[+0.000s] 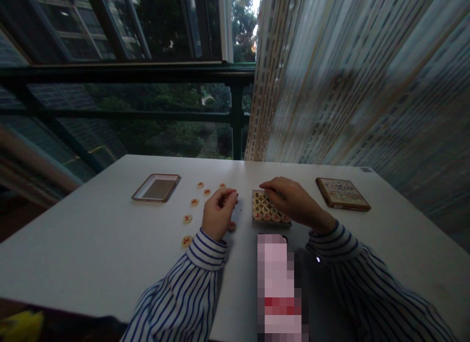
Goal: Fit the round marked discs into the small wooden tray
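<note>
Round wooden chess pieces with red or black characters fill a small open box [270, 224] at the middle of the white table. My right hand [290, 197] is over the back right part of this box, its fingers bent; what its fingertips hold, if anything, is hidden. To the left of the box my left hand [219, 212] is pinched above the table, and I cannot make out what lies between its fingers. Several loose pieces with red characters, such as this one [187, 218], lie around and left of my left hand. One darker piece [232, 226] sits just right of the left wrist.
An empty shallow tray or lid [135, 196] lies at the left of the white table [91, 244]. A flat decorated box [343, 194] is at the right. A blurred-out pink object [279, 278] stands at the near edge. Behind are a dark railing [147, 73] and a curtain [330, 77].
</note>
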Tool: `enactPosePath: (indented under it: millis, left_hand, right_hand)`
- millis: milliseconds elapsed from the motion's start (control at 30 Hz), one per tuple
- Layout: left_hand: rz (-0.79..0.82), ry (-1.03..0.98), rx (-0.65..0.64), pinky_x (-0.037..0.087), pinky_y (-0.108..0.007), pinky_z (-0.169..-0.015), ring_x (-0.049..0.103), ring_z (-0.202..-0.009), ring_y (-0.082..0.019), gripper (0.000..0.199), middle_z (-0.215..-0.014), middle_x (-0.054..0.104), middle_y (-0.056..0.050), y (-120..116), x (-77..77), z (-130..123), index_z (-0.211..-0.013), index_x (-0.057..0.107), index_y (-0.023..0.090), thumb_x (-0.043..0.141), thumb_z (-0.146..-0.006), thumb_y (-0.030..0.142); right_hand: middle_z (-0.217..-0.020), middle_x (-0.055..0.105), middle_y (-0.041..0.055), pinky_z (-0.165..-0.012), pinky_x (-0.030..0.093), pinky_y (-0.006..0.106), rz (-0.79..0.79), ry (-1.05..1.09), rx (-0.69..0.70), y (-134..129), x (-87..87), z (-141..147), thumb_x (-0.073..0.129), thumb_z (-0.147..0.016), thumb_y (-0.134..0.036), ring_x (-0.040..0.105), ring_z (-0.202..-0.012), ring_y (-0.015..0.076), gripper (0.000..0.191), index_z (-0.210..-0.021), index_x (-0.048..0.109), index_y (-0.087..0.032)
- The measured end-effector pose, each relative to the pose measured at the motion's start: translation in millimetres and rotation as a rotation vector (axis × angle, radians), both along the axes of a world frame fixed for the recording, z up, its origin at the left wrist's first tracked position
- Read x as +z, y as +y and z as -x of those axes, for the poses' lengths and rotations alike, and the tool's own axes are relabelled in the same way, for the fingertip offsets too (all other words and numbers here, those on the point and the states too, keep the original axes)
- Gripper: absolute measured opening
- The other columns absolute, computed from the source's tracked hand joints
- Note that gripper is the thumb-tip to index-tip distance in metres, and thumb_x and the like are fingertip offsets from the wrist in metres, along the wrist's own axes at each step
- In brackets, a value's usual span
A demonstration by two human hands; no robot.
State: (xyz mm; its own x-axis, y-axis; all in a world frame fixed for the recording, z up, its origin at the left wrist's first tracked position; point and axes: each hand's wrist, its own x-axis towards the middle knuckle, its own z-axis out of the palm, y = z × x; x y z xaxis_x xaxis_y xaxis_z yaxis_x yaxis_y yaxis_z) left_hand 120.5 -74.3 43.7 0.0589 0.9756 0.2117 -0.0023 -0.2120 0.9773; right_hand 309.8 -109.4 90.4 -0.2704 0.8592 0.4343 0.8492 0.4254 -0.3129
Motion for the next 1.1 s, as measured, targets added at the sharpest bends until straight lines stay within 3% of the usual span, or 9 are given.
enactPosePath:
  millis: [200,333,500,700,933,1100]
  left_hand:
    - [-0.081,0.116,0.025,0.047,-0.025,-0.06,0.06,-0.065,-0.014,0.026,-0.077,0.064,-0.005,10.3,16.9,45.7,-0.082,0.061,0.013,0.06,-0.071,0.037]
    - [-0.094,0.162,0.102,0.047,-0.026,-0.061,0.06,-0.065,-0.014,0.026,-0.072,0.064,-0.004,25.3,16.6,77.2,-0.081,0.062,0.013,0.062,-0.068,0.036]
    - [-0.115,0.267,0.193,0.046,-0.028,-0.063,0.058,-0.065,-0.015,0.025,-0.07,0.063,-0.003,52.2,5.3,106.4,-0.079,0.063,0.015,0.063,-0.065,0.036]
    - [-0.104,0.322,0.186,0.045,-0.029,-0.064,0.059,-0.068,-0.018,0.023,-0.072,0.066,-0.004,70.0,-14.1,119.4,-0.074,0.065,0.017,0.065,-0.057,0.033]
    - [-0.067,0.395,0.204,0.045,-0.036,-0.076,0.059,-0.078,-0.023,0.028,-0.081,0.067,-0.007,73.6,-46.0,122.5,-0.077,0.067,0.019,0.068,-0.053,0.033]
    - [-0.08,0.36,0.138,0.044,-0.037,-0.079,0.059,-0.08,-0.023,0.031,-0.082,0.068,-0.006,75.4,-54.7,123.6,-0.081,0.067,0.022,0.069,-0.052,0.035]
  right_hand:
    - [-0.091,0.066,0.0071,-0.078,0.042,0.03,0.04,-0.089,0.019,4.9,-5.2,10.2,0.041,-0.083,-0.019,0.057,-0.085,0.0174,0.028,-0.1,0.063,-0.015]
    - [-0.092,0.066,0.0074,-0.078,0.041,0.029,0.08,-0.19,0.041,12.0,-3.6,19.5,0.042,-0.083,-0.019,0.057,-0.086,0.0176,0.028,-0.1,0.064,-0.015]
    - [-0.096,0.066,0.0072,-0.079,0.04,0.028,0.123,-0.281,0.083,20.7,3.7,39.5,0.041,-0.083,-0.02,0.058,-0.088,0.0179,0.029,-0.1,0.064,-0.017]
    - [-0.097,0.066,0.0075,-0.079,0.039,0.027,0.156,-0.327,0.129,37.0,5.7,70.9,0.041,-0.084,-0.023,0.058,-0.089,0.0183,0.029,-0.101,0.064,-0.018]
    - [-0.096,0.066,0.0072,-0.076,0.039,0.025,0.198,-0.319,0.156,65.0,-7.3,99.2,0.041,-0.082,-0.022,0.059,-0.087,0.0172,0.029,-0.099,0.064,-0.018]
    - [-0.095,0.067,0.0083,-0.074,0.04,0.025,0.245,-0.353,0.166,81.6,-19.3,114.0,0.041,-0.082,-0.023,0.059,-0.087,0.0179,0.03,-0.101,0.064,-0.018]
